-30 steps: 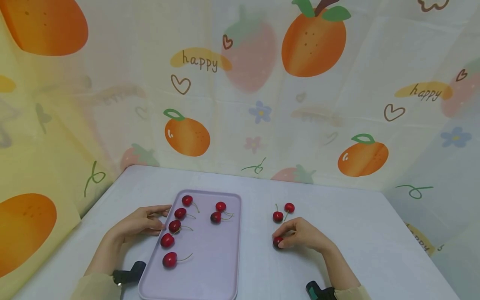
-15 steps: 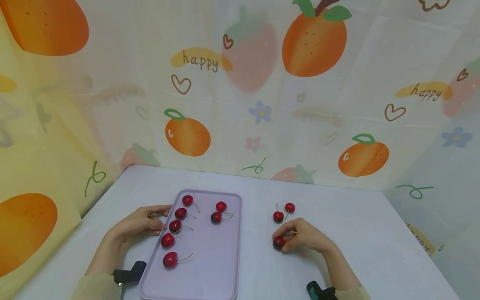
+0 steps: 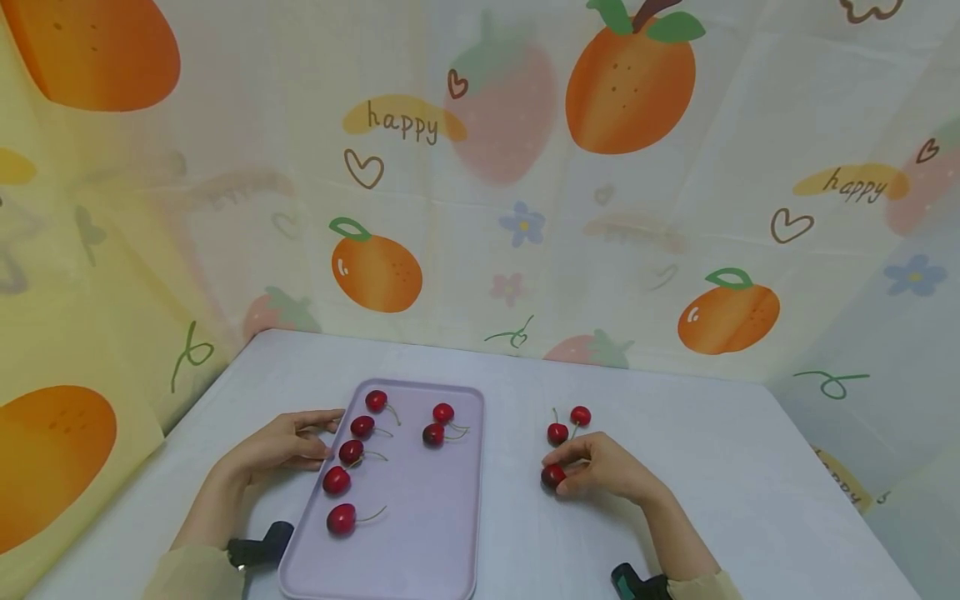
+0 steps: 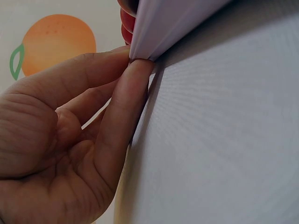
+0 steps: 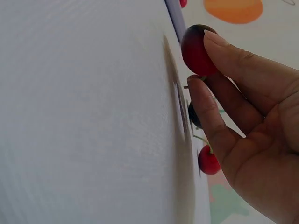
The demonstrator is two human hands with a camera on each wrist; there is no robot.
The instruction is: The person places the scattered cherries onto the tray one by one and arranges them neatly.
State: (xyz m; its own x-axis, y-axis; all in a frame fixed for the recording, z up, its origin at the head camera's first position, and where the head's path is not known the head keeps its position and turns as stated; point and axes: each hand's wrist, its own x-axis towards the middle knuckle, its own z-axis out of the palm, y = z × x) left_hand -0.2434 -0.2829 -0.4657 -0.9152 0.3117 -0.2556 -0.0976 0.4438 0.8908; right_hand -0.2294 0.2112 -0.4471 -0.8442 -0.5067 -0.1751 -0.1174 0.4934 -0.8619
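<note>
In the head view my right hand (image 3: 609, 472) pinches a dark red cherry (image 3: 552, 477) between thumb and fingertips. The right wrist view has this cherry (image 5: 198, 50) held just off the white tabletop, with a bit of stem below it. Behind that hand, a cherry (image 3: 557, 433) and another cherry (image 3: 581, 416) lie on the table with their stems on. My left hand (image 3: 273, 442) touches the left rim of the lilac tray (image 3: 420, 533); its thumb and index fingertips meet the rim in the left wrist view. Several cherries (image 3: 341, 519) line the tray's left side.
Two more cherries (image 3: 433, 434) sit near the tray's far right corner. The white table (image 3: 675, 425) ends at a fruit-patterned curtain (image 3: 450, 250) behind and at the sides. Black wrist cameras (image 3: 261, 546) are worn on both wrists.
My right hand has shifted slightly left and away from me, with the cherry now raised a little. The left hand and tray have not visibly moved.
</note>
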